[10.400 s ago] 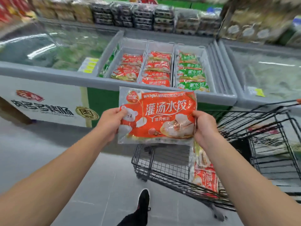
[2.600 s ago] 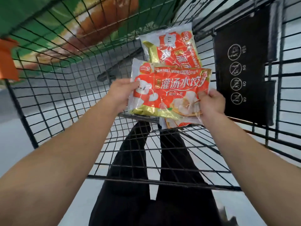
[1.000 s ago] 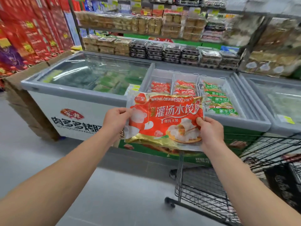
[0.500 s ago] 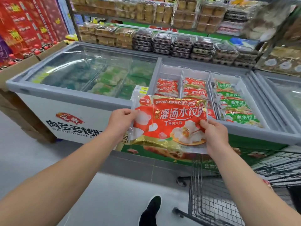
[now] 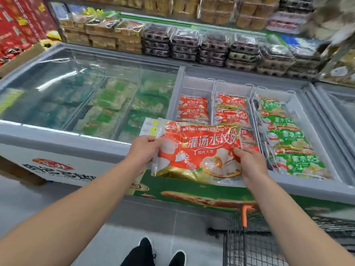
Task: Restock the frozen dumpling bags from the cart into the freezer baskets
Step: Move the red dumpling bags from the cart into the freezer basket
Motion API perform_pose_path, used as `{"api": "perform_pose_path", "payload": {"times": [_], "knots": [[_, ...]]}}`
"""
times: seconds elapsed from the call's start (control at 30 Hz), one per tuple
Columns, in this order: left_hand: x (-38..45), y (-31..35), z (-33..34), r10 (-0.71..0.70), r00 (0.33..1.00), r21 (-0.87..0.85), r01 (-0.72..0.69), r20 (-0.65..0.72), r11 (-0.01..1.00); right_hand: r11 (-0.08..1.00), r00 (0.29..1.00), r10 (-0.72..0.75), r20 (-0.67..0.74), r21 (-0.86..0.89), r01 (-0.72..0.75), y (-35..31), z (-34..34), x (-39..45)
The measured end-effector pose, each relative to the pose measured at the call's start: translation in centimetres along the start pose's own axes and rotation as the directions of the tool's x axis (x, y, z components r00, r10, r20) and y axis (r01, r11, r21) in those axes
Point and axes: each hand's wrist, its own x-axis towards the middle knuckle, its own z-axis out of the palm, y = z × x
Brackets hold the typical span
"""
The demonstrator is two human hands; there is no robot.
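A: From the head view, what do the hands hold?

B: The left hand (image 5: 143, 150) grips the left edge of an orange dumpling bag (image 5: 199, 152), fingers curled round the seam. The right hand (image 5: 249, 162) pinches the bag's right side, thumb on its face. The bag is held flat over the front rim of the freezer (image 5: 107, 148), just before the baskets.

A: And what is in the baskets?

B: There are three white baskets under the open right end of the freezer. The left basket (image 5: 192, 87) holds orange bags (image 5: 194, 108) like the held one, lying flat. The middle basket (image 5: 233, 89) holds more orange bags (image 5: 231, 110), overlapping front to back. The right basket (image 5: 278, 95) holds green bags (image 5: 288, 143) in a row that runs to its front wall.

A: The rest of the freezer?

B: A glass lid (image 5: 86, 83) covers the left part; green packs show dimly beneath it.

A: The cart?

B: The wire cart (image 5: 253, 244) stands at the lower right, against the freezer's front; its contents cannot be seen. Stacked clear boxes (image 5: 213, 47) line the shelf behind the freezer's back edge.
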Motion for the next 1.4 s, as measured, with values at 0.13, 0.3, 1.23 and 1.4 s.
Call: {"api": "perform_pose_path", "payload": {"times": [0.13, 0.3, 1.23, 1.4], "knots": [[6.0, 1.4, 1.2, -0.044, 0.998, 0.020, 0.043, 0.053, 0.999, 0.999, 1.000, 0.018, -0.022, -0.042, -0.019, -1.3, 2.0, 4.3], [14.3, 3.8, 3.2, -0.109, 0.981, 0.031, 0.105, 0.159, 0.994, 0.991, 0.997, -0.009, -0.077, -0.133, -0.001, -4.3, 4.7, 9.6], [47.4, 12.3, 24.0, -0.164, 0.983, 0.445, 0.183, -0.080, 0.877, 0.830, 0.955, 0.157, 0.252, -0.558, 0.011, -9.5, 15.6, 50.2], [53.6, 12.6, 27.3, -0.129, 0.973, 0.542, 0.214, -0.189, 0.813, 0.823, 0.934, 0.161, 0.320, -0.565, 0.051, -9.0, 20.5, 57.9]]}}
